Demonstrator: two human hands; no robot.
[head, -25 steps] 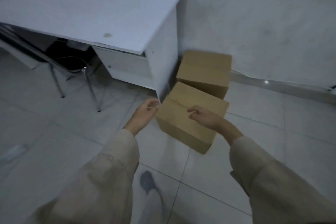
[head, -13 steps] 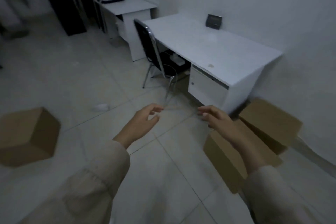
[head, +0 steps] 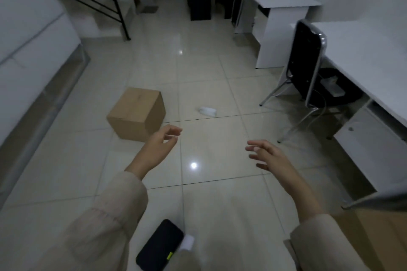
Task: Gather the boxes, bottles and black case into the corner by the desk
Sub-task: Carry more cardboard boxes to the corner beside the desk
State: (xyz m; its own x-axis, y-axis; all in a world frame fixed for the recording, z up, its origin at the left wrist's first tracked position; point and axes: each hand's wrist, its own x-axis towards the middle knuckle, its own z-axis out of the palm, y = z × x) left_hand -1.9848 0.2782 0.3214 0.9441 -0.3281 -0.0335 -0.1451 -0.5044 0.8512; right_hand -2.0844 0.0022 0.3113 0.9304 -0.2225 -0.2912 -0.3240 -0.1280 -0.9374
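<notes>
Cardboard, one box (head: 137, 114) sits on the floor tiles ahead and to the left, nearer the left hand (head: 159, 147) than the right hand (head: 270, 158). Both hands hang empty, fingers loosely spread. One small white bottle (head: 208, 111) lies on its side beyond them, long axis running left to right. One black case (head: 159, 246) lies close below. A second cardboard surface shows at the right edge.

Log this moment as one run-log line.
left hand: open, empty | right hand: open, empty | cardboard box: on floor, ungathered | bottle: lying on floor
</notes>
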